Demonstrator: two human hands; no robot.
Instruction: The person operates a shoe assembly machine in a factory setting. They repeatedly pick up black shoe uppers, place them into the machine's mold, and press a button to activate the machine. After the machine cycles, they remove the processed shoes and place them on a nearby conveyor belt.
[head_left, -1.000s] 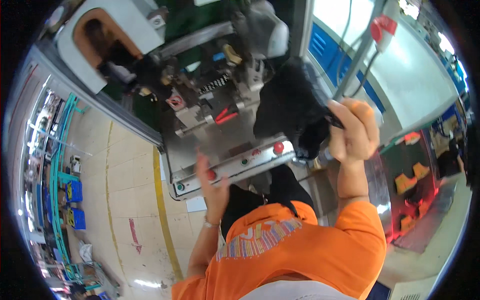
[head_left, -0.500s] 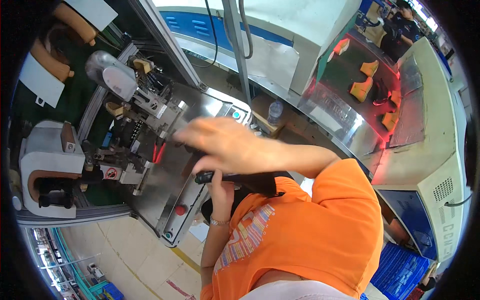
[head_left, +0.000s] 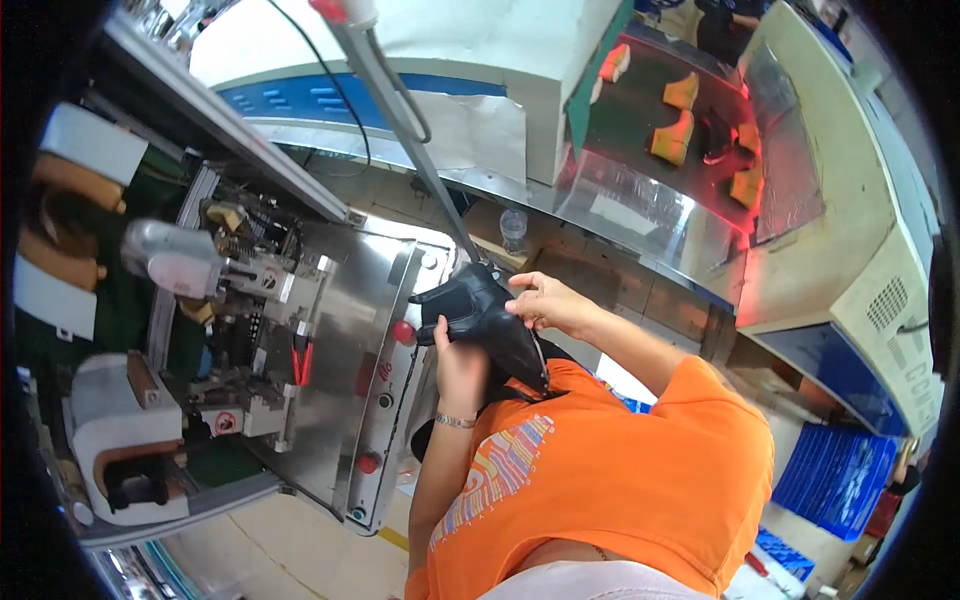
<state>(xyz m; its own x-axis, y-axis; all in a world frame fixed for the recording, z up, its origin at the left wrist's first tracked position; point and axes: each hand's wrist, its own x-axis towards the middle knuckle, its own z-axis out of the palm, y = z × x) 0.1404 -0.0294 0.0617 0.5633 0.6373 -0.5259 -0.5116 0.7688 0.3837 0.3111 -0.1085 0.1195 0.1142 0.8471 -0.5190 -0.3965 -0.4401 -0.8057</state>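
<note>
A black leather boot (head_left: 492, 322) is held in front of my body, its toe pointing down and to the right and its opening toward the machine. My left hand (head_left: 461, 372), with a metal watch band at the wrist, grips it from below, thumb up against the leather; some of its fingers are hidden behind it. From the right, my right hand (head_left: 548, 303) reaches over with bent fingers touching the boot's upper side. Left of the boot stands a steel machine table (head_left: 345, 300) with red and green buttons along its near edge.
Clamps and red-handled pliers (head_left: 301, 357) are on the machine at left, with brown curved molds (head_left: 60, 265) beyond. A red-lit conveyor (head_left: 625, 125) at upper right carries several yellowish shoe pieces. A plastic bottle (head_left: 513, 230) stands behind the boot; blue crates (head_left: 835, 480) are stacked at lower right.
My right hand, raised and blurred before, has come down onto the boot. The boot has been lifted and turned into full view, still in my left hand. The whole view has shifted.
</note>
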